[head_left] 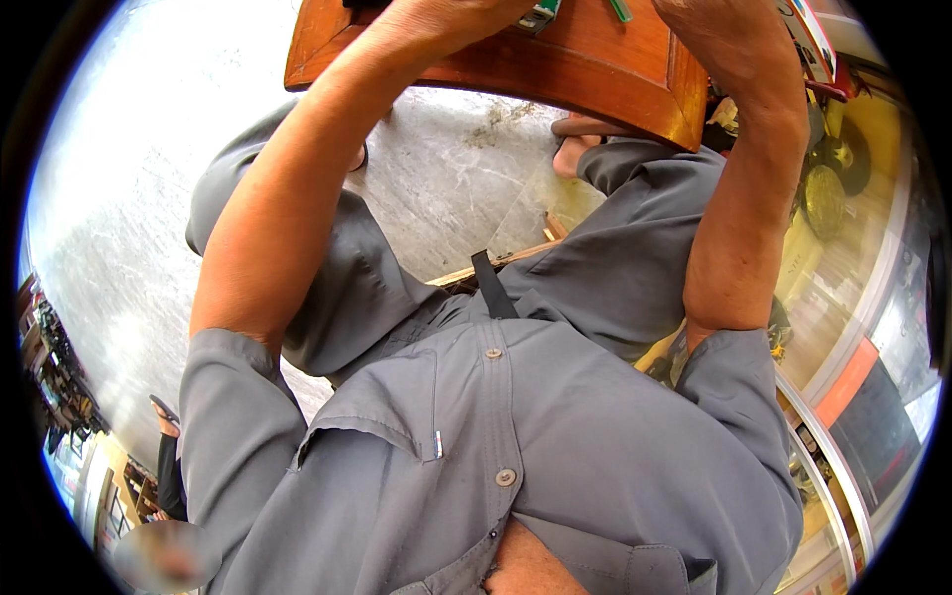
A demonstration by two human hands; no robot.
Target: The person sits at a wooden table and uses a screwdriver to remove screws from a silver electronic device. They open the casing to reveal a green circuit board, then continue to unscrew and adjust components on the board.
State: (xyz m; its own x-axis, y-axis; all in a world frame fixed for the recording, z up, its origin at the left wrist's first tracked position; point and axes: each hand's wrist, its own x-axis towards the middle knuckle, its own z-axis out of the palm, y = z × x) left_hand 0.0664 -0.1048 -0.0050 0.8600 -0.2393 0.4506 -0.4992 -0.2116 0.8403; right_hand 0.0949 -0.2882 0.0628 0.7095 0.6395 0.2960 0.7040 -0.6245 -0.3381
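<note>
Both forearms reach up over a reddish-brown wooden table (585, 74), and my hands are cut by the top edge of the picture. My left hand (466, 15) is over the table's left part, its fingers out of the picture. Just beside it lies a small green and white object (540, 14), partly cut off; whether the hand touches it I cannot tell. A slim green piece (621, 10) rests on the tabletop between the hands. At the table's right side is my right hand (699, 15), seen only by its wrist and back, with the fingers hidden.
A glass display case (833, 397) holding round metal items runs along the right. Near the table's right corner are several small cluttered goods. The grey tiled floor (139, 178) spreads to the left. Another person's dark-clothed leg (171, 476) shows at the lower left, near shelves of goods.
</note>
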